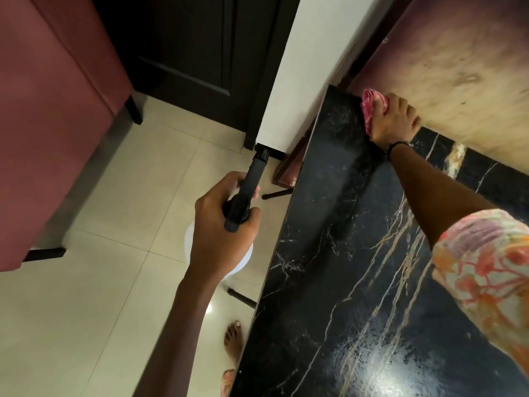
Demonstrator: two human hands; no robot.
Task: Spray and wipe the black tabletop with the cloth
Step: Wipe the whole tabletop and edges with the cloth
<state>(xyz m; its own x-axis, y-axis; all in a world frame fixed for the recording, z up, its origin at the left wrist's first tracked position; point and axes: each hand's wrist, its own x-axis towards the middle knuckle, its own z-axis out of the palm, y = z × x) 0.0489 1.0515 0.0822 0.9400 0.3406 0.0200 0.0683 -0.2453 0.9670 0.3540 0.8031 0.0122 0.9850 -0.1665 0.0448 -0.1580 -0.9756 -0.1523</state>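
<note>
Reaching right out to the far corner now, the right hand presses the pink cloth down on the black desk, hard by the wall, and that long stretch of arm looks meant to catch the last strip along the back edge. The grip there is closed, fingers folded over the bunched cloth, palm bearing down, with most of the cloth tucked under the hand. Off the desk's left edge, the left hand holds the sprayer out over the floor, likely parked clear of the wiped surface until another squirt is wanted. That grip is wrapped tight round the black neck, nozzle pointing away; whether a finger rests on the trigger, I cannot tell. A wet sheen shows on the near desk.
</note>
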